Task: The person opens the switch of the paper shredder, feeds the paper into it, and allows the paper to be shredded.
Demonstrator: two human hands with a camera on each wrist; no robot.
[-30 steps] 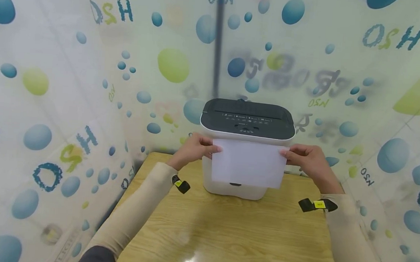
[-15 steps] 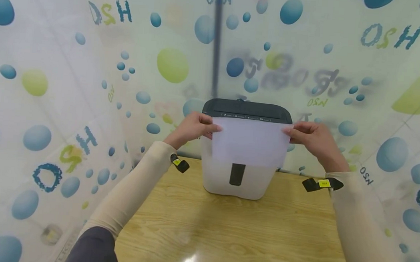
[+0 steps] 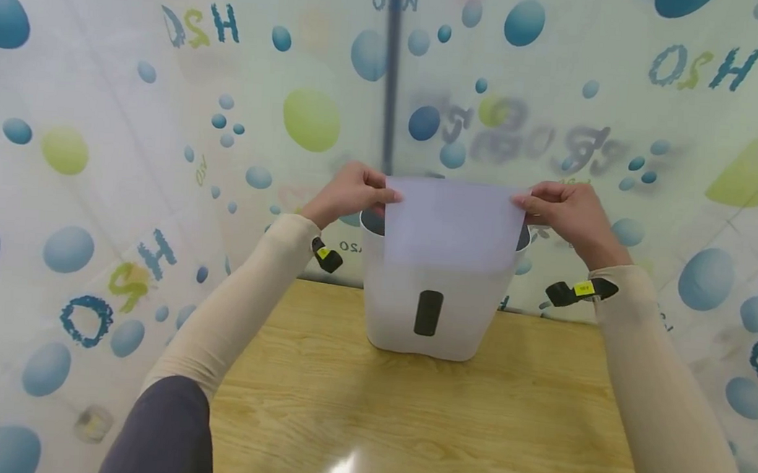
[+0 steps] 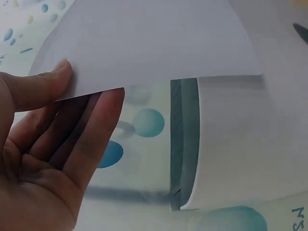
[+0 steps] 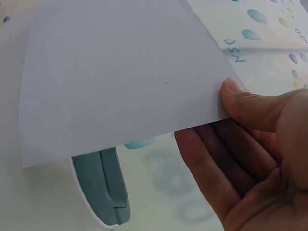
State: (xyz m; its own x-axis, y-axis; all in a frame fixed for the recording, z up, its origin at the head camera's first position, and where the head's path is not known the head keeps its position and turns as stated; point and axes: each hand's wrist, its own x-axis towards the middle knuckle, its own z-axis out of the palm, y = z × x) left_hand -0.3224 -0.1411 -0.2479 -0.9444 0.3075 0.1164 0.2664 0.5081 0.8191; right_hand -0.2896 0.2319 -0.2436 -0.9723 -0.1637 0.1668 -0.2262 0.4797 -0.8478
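A blank white sheet of paper point(image 3: 454, 223) hangs upright in front of the top of a paper shredder point(image 3: 394, 306), hiding most of its dark lid. My left hand point(image 3: 350, 193) pinches the sheet's left edge near its upper corner, thumb in front and fingers behind. At the opposite edge my right hand point(image 3: 569, 215) pinches it the same way. In the left wrist view the paper point(image 4: 154, 38) runs out from under the thumb, with the shredder's grey lid point(image 4: 185, 139) beyond. The right wrist view shows the paper point(image 5: 120, 77) spread above the lid point(image 5: 103, 185).
The shredder stands at the back of a wooden table point(image 3: 406, 426), a dark window point(image 3: 428, 312) in its white front. A patterned curtain point(image 3: 311, 66) closes in the back and both sides. Each wrist wears a black strap with a yellow label.
Both hands have raised the sheet from in front of the shredder's body up to its lid. The lid is now mostly covered and the dark front window has come into sight.
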